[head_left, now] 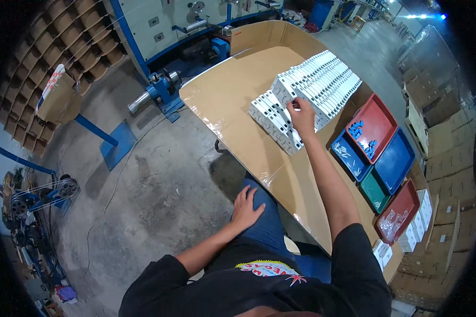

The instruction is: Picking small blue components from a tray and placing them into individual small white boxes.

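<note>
My right hand [301,114] reaches out over a cardboard-covered table [232,100] and its fingers close on one of the small white boxes [291,103] at the near end of a long stacked row of white boxes [322,82]. A lower pile of the same white boxes [272,121] lies just left of the hand. My left hand [246,207] rests flat on my knee in blue trousers, fingers spread, holding nothing.
Red, blue and green plastic trays [373,153] line the table's right side; some hold small blue parts [357,128], one holds a clear bag [394,222]. Cardboard cartons [444,158] stack at right. A blue-framed machine [164,87] and honeycomb racks [63,31] stand on the concrete floor at left.
</note>
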A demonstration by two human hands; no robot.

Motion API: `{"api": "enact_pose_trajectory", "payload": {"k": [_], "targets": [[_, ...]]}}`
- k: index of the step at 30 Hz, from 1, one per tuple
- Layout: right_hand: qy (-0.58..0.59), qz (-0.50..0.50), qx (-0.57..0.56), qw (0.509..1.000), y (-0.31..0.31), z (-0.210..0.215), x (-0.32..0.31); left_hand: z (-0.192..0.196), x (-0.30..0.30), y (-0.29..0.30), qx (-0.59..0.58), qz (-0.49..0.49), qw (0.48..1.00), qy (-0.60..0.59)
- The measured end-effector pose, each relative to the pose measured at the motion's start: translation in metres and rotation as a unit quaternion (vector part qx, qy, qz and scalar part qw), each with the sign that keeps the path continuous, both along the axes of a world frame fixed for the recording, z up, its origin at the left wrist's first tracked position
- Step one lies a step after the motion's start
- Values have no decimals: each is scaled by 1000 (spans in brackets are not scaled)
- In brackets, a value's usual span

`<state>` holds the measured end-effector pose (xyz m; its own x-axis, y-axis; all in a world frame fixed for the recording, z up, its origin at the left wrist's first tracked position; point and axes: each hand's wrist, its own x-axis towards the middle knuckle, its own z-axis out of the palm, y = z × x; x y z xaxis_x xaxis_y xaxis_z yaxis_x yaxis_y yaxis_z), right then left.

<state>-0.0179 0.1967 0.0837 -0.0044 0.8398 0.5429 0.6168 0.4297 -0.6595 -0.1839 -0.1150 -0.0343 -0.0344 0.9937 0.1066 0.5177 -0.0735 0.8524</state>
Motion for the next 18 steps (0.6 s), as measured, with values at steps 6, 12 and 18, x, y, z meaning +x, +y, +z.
{"api": "enact_pose_trajectory", "payload": {"k": [6, 12, 18], "targets": [[-7, -21, -4, 1000, 34, -18, -11, 7, -4, -7, -67, -18, 996, 55], [-3, -33, 16, 999, 45, -28, -14, 11, -3, -4, -94, -18, 994, 61], [18, -53, 9, 998, 39, -29, -21, 7, -2, -4, -84, -17, 995, 57]]}}
